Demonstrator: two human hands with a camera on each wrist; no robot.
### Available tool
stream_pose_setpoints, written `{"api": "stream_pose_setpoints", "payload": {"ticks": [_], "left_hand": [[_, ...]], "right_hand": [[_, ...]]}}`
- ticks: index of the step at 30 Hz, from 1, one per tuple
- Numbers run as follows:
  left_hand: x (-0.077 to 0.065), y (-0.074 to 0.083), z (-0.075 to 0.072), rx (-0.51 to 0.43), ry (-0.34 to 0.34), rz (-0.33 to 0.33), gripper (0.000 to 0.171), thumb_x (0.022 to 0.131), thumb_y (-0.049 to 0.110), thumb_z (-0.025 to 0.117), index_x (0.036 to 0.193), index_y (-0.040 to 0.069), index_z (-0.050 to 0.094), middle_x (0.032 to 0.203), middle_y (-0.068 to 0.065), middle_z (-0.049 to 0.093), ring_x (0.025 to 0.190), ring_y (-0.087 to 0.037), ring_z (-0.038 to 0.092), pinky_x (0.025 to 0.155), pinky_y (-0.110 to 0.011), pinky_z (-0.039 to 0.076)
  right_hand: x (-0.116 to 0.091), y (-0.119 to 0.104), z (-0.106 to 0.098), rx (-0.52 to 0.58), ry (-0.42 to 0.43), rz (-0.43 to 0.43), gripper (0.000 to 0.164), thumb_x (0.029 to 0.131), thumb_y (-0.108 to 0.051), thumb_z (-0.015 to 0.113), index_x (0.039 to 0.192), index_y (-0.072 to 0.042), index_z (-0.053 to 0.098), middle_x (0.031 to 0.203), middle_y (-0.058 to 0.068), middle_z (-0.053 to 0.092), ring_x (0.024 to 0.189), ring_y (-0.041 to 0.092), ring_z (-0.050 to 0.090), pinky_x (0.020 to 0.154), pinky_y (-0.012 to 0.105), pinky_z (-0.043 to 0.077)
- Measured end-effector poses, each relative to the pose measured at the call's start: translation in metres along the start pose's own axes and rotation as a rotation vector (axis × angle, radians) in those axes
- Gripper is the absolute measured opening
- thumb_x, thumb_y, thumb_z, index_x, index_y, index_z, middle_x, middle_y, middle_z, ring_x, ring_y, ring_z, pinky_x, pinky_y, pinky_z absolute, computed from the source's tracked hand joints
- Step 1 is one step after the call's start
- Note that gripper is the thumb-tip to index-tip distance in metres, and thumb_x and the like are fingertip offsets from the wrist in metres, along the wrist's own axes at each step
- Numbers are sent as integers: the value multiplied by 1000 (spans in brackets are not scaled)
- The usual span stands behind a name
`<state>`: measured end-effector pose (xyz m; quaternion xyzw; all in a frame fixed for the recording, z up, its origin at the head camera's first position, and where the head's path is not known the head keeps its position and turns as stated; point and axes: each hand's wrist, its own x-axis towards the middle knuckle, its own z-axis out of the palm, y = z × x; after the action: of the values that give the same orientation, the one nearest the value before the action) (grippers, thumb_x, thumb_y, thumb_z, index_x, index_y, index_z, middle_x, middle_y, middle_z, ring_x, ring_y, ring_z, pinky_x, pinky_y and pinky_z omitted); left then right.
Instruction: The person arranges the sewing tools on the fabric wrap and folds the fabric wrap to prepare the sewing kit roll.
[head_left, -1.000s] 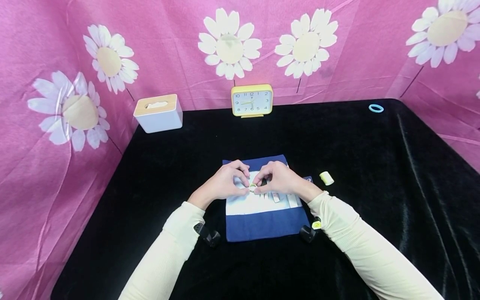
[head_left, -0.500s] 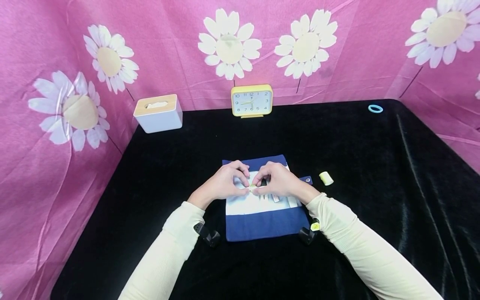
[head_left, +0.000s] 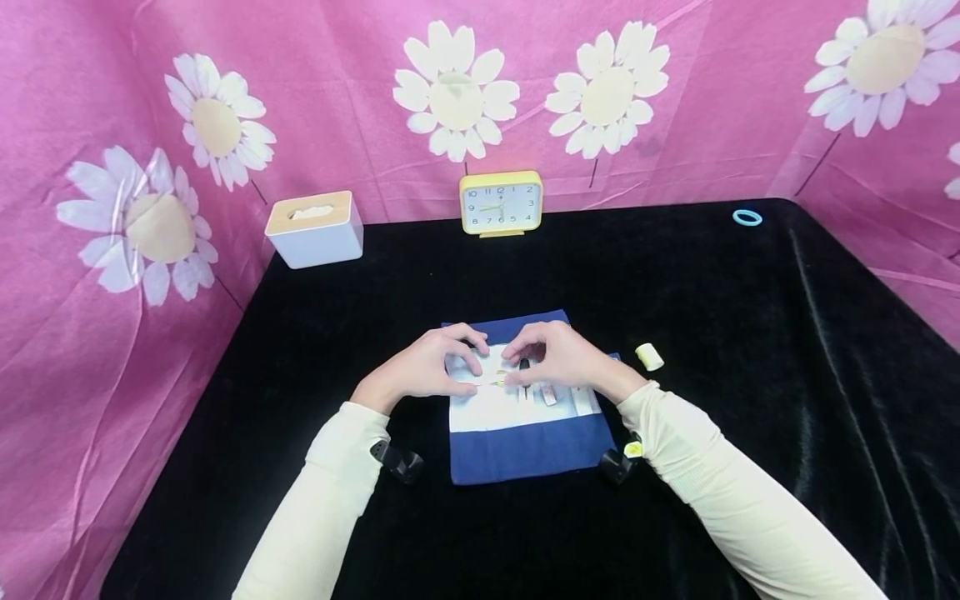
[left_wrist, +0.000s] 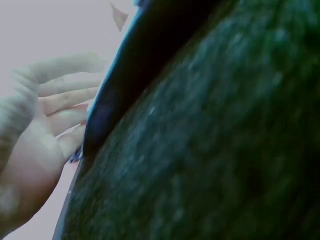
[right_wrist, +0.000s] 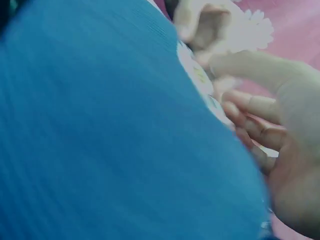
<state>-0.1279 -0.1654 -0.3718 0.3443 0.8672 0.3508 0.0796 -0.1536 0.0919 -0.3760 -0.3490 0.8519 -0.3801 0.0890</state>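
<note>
A navy cloth [head_left: 532, 454] with a white middle panel lies flat on the table. On the panel is a small pale yellowish thing [head_left: 500, 378], too small to identify. My left hand [head_left: 423, 362] hovers over the panel's left part, fingers bent loosely apart from the thumb and nothing between them. In the left wrist view, the fingers of this left hand [left_wrist: 45, 125] are loosely extended. My right hand [head_left: 558, 360] is over the panel's right part, its thumb tip right beside the small thing and its fingers spread from the thumb. A black slim item [head_left: 524, 365] and a small white tag-like piece [head_left: 548, 395] show below it.
A pale yellow cylinder [head_left: 649, 357] lies right of the cloth. At the back stand a white tissue box [head_left: 318, 237] with a wooden top and a yellow clock [head_left: 501, 204]. A light blue ring [head_left: 747, 217] lies at the far right corner of the black-covered table [head_left: 660, 275].
Both hands were pinching the small pale thing together. The left hand has since drawn away to the left, and the right fingers have parted from the thumb; the thing now lies on the panel.
</note>
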Motion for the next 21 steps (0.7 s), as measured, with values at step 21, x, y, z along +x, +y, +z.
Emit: {"api": "stream_pose_setpoints", "payload": {"ticks": [21], "left_hand": [[-10,-9,-9,-119,-43,-44,9,77,5,84,81,7,76,129,-6,70,147,-28,41,126,-50,15]], "right_hand": [[-99,76,-87,344,318,188,39,89,-5,74,125,8,65,106,-12,76,98,0,71,82,13,53]]}}
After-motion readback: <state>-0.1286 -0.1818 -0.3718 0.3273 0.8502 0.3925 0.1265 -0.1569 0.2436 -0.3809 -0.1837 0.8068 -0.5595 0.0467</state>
